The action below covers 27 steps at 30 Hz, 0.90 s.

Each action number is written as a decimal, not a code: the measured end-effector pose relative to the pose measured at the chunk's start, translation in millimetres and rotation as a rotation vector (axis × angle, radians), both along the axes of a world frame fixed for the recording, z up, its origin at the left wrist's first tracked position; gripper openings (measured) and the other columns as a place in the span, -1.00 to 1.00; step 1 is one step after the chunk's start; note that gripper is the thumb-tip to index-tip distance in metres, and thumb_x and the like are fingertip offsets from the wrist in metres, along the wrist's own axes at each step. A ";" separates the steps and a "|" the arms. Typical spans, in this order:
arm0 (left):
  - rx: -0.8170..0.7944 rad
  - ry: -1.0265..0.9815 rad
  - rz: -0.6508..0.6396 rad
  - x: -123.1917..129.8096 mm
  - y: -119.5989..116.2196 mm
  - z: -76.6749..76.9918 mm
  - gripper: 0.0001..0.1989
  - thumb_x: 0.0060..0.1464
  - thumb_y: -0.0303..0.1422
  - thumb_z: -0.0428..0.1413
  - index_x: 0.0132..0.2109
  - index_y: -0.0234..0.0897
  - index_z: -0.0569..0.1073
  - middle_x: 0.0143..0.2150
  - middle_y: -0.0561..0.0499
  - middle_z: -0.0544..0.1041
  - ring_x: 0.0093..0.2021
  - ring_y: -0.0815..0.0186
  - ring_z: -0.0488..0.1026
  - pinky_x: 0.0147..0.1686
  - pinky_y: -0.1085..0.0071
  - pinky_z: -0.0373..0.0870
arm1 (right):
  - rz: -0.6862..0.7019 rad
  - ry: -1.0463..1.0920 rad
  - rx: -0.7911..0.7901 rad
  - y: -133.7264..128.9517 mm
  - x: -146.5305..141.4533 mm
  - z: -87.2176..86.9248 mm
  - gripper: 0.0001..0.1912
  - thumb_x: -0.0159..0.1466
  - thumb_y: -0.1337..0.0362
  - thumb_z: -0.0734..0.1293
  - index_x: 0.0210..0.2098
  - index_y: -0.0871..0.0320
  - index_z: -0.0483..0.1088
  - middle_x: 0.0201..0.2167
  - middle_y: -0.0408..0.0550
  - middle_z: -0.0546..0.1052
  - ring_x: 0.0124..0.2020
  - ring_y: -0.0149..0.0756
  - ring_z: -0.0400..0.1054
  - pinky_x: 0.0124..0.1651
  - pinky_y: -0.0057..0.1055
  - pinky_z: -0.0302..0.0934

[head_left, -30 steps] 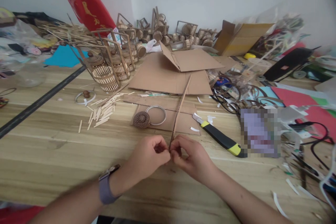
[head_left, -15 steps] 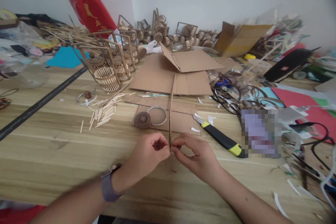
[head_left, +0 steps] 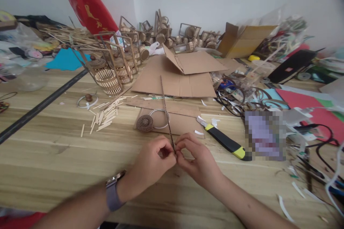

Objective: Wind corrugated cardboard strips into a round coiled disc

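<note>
My left hand (head_left: 157, 155) and my right hand (head_left: 197, 157) meet in front of me, both pinching the near end of a thin brown cardboard strip (head_left: 166, 107). The strip stretches away from me, its far end above the cardboard sheets. Just beyond my left hand lies a coiled corrugated cardboard disc (head_left: 144, 123). Beside it is a pale ring (head_left: 161, 118), crossed by the strip; both rest on a flat piece of cardboard (head_left: 185, 123). A yellow and black utility knife (head_left: 225, 140) lies to the right of my right hand, blade extended.
Short wooden sticks (head_left: 107, 118) are scattered at the left, near small slatted baskets (head_left: 109, 78) with tall handles. Larger cardboard sheets (head_left: 172, 78) lie behind. Cables and coiled strips (head_left: 236, 93) clutter the right. A black bar (head_left: 45, 105) lies across the left side.
The far end of the cardboard strip has swung to the left, now crossing the pale ring. Both hands still pinch its near end, in almost the same place.
</note>
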<state>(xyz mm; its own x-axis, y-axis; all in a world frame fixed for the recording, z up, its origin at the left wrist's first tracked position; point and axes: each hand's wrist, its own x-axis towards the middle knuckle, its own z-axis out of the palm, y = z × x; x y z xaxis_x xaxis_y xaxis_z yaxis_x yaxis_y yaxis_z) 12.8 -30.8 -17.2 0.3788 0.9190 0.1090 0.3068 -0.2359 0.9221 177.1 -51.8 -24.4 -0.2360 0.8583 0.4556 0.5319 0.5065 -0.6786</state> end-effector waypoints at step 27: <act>0.302 0.255 -0.119 -4.9 -0.6 -3.2 -0.86 0.05 -0.56 -0.02 -0.41 -0.24 0.26 -0.39 0.03 0.37 -0.35 0.29 0.32 -0.36 0.42 0.24 | 0.132 -0.115 0.142 6.9 10.4 -4.3 -0.78 0.17 0.53 0.23 -0.29 0.08 0.27 -0.28 -0.03 0.46 -0.25 -0.27 0.40 -0.23 -0.36 0.34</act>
